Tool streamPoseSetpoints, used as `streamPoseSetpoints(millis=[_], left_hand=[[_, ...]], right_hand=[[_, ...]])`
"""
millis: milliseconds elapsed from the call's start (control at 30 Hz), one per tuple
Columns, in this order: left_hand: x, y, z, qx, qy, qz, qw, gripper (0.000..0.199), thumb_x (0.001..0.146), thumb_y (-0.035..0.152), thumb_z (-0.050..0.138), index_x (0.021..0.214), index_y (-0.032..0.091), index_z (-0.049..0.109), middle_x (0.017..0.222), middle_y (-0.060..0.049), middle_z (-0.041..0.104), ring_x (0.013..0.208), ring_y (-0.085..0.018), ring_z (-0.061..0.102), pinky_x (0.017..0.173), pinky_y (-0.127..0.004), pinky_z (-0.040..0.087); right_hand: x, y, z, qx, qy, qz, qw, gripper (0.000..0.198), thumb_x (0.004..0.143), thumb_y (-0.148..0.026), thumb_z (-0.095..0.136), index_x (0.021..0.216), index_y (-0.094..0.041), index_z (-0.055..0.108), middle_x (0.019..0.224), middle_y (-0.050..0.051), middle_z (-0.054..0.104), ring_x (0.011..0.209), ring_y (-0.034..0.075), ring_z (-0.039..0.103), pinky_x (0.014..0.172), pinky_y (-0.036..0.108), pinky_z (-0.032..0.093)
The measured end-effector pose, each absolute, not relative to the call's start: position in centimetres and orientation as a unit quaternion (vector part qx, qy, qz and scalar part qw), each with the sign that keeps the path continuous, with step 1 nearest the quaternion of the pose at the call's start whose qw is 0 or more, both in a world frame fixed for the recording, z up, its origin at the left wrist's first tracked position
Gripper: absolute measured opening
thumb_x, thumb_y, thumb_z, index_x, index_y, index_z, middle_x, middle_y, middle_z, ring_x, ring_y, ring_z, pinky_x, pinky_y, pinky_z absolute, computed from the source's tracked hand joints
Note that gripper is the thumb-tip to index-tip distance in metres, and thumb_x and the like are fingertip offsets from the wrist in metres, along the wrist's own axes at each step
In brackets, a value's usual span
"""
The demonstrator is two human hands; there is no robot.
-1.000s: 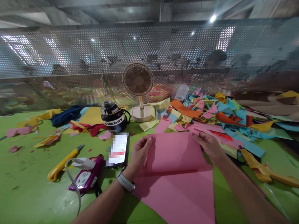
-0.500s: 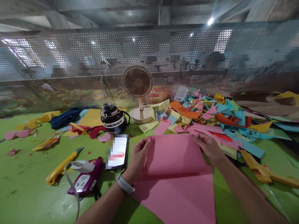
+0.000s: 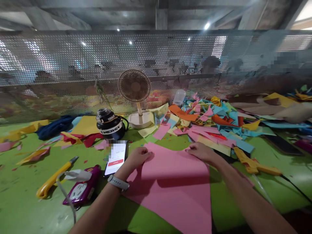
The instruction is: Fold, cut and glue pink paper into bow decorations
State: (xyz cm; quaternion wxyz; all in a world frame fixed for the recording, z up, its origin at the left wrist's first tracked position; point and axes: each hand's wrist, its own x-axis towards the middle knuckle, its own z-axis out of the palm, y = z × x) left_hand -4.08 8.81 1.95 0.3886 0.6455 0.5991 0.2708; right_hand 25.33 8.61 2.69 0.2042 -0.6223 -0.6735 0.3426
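Pink paper (image 3: 175, 198) lies in front of me on the green table, its upper part curved up off the surface. I cannot tell whether this is one folded sheet or two. At the paper's upper left corner, my left hand (image 3: 139, 158) pinches the edge between thumb and fingers. My right hand (image 3: 202, 152) grips the upper right corner the same way. Between the hands the paper's top edge sags a little. Left of my left hand lies a lit phone (image 3: 116, 159). A yellow glue gun (image 3: 253, 164) lies to the right of my right forearm.
A yellow utility knife (image 3: 56, 177) and a purple power strip (image 3: 83, 188) with a plugged-in white charger lie left. Behind stand a black bottle (image 3: 110, 125) and a small fan (image 3: 140, 118). Coloured paper scraps (image 3: 202, 117) pile up before a perforated metal screen (image 3: 156, 48).
My view has turned slightly right. The paper's upper edge has gone from taut to sagging between my hands, and its raised part has curled further over. Both hands keep their grip.
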Motion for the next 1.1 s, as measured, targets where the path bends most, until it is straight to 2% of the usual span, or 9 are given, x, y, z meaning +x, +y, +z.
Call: streamPoseSetpoints(millis=[100, 200, 400, 533, 667, 833, 1000, 1100], left_hand=[[-4.2, 8.9, 2.3, 0.695, 0.615, 0.214, 0.305, 0.038, 0.065, 0.041, 0.063, 0.041, 0.022, 0.04, 0.041, 0.004, 0.037, 0.047, -0.012, 0.033, 0.051, -0.028, 0.016], [-4.4, 9.0, 2.8, 0.708, 0.607, 0.203, 0.3, 0.032, 0.066, 0.039, 0.062, 0.045, 0.022, 0.045, 0.044, 0.004, 0.04, 0.049, -0.014, 0.036, 0.053, -0.028, 0.017], [-5.4, 9.4, 2.3, 0.73, 0.588, 0.181, 0.299, 0.034, 0.069, 0.043, 0.059, 0.046, 0.022, 0.045, 0.045, 0.004, 0.04, 0.05, -0.014, 0.036, 0.054, -0.029, 0.019], [-5.7, 9.1, 1.5, 0.755, 0.583, 0.172, 0.248, 0.032, 0.075, 0.04, 0.056, 0.051, 0.022, 0.045, 0.049, 0.003, 0.043, 0.051, -0.015, 0.039, 0.054, -0.028, 0.021], [-5.2, 8.5, 1.9, 0.786, 0.592, 0.088, 0.154, 0.025, 0.084, 0.034, 0.05, 0.063, 0.021, 0.049, 0.059, 0.0, 0.053, 0.058, -0.017, 0.048, 0.054, -0.028, 0.024], [-4.0, 7.9, 3.5, 0.782, 0.615, -0.03, 0.101, 0.02, 0.091, 0.032, 0.046, 0.079, 0.02, 0.056, 0.081, -0.005, 0.066, 0.08, -0.022, 0.061, 0.059, -0.028, 0.032], [-3.5, 7.6, 4.1, 0.776, 0.623, -0.059, 0.081, 0.022, 0.093, 0.033, 0.044, 0.088, 0.019, 0.06, 0.091, -0.008, 0.068, 0.089, -0.024, 0.064, 0.067, -0.03, 0.041], [-3.2, 7.4, 4.3, 0.79, 0.613, -0.027, 0.014, 0.02, 0.09, 0.029, 0.051, 0.103, 0.017, 0.06, 0.104, -0.011, 0.065, 0.1, -0.026, 0.062, 0.079, -0.033, 0.043]], right_hand=[[24.8, 8.2, 3.1, -0.636, -0.684, 0.322, 0.158, 0.033, 0.075, -0.031, 0.059, 0.05, -0.021, 0.04, 0.041, -0.005, 0.042, 0.041, 0.011, 0.047, 0.045, 0.024, 0.028], [24.4, 7.9, 3.8, -0.637, -0.691, 0.317, 0.13, 0.031, 0.078, -0.027, 0.056, 0.053, -0.022, 0.039, 0.045, -0.004, 0.045, 0.043, 0.013, 0.053, 0.043, 0.023, 0.032], [24.1, 7.6, 4.3, -0.622, -0.723, 0.289, 0.081, 0.031, 0.081, -0.024, 0.055, 0.054, -0.021, 0.04, 0.05, -0.002, 0.053, 0.047, 0.013, 0.056, 0.045, 0.022, 0.034], [24.0, 7.6, 3.6, -0.627, -0.737, 0.247, 0.056, 0.031, 0.083, -0.028, 0.054, 0.055, -0.021, 0.042, 0.049, 0.0, 0.056, 0.047, 0.014, 0.056, 0.049, 0.024, 0.032], [23.8, 7.5, 3.1, -0.626, -0.758, 0.181, 0.037, 0.03, 0.084, -0.033, 0.054, 0.057, -0.02, 0.049, 0.061, 0.004, 0.062, 0.062, 0.017, 0.059, 0.052, 0.026, 0.029], [23.2, 6.8, 3.3, -0.63, -0.767, 0.125, 0.018, 0.028, 0.086, -0.034, 0.049, 0.065, -0.019, 0.058, 0.073, 0.008, 0.066, 0.07, 0.02, 0.061, 0.053, 0.027, 0.025], [23.2, 6.4, 3.4, -0.647, -0.756, 0.102, 0.01, 0.026, 0.087, -0.037, 0.051, 0.074, -0.018, 0.063, 0.081, 0.009, 0.069, 0.078, 0.023, 0.064, 0.055, 0.027, 0.028], [23.4, 6.4, 3.6, -0.666, -0.739, 0.097, 0.015, 0.025, 0.085, -0.042, 0.057, 0.088, -0.018, 0.063, 0.091, 0.009, 0.071, 0.086, 0.024, 0.064, 0.057, 0.027, 0.03]])
